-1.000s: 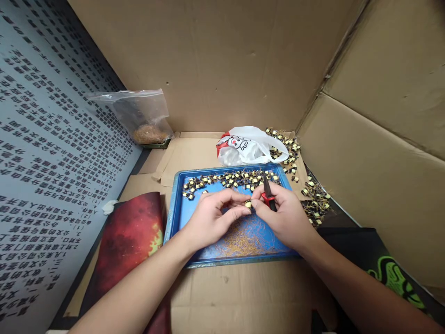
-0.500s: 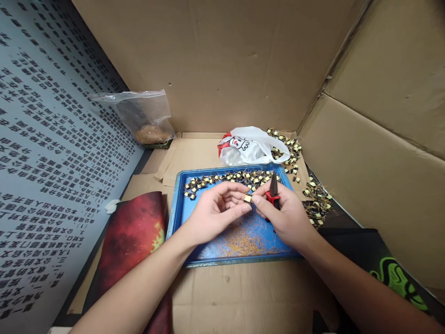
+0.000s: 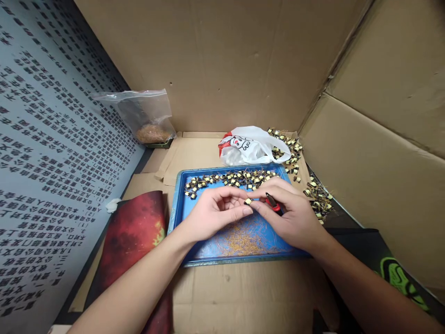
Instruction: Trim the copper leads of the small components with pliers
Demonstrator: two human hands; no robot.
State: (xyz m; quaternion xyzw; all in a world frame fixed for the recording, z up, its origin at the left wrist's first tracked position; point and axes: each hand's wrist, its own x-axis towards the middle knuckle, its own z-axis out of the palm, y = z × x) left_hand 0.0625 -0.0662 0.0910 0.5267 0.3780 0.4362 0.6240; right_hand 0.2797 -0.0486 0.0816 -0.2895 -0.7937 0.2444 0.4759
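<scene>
both hands meet over the middle of the shallow blue plastic tray [image 3: 178, 218], which sits on the cardboard floor of a big open box. the left hand [image 3: 212, 215] is closed in a pinch: its thumb and forefinger tips clamp the small yellow-and-black wound component [image 3: 248, 201] from the left side. the right hand [image 3: 295, 218] comes in from the opposite side, and its thumb and forefinger tips press on the same part, so the component sits right between the 2 pinches, raised a little above the tray floor. the right hand's other fingers are curled around the red-handled black cutter [image 3: 273, 203], tucked under the forefinger just right of the component (only a short bit of red grip and dark blade shows).

below the hands, toward the tray's near edge, lies a loose heap of thin golden wire clippings [image 3: 243, 240]. along the tray's far edge runs a band of many like yellow-and-black parts [image 3: 229, 178].

past the far right corner of the tray, a crumpled white plastic bag with red print [image 3: 250, 146] rests on the cardboard, with more such parts scattered beside it [image 3: 290, 146] and along the tray's right side [image 3: 318, 197]. a clear zip bag holding brown material [image 3: 148, 118] leans in the far left corner of the box. a dark red mat [image 3: 132, 241] lies left of the tray.
</scene>
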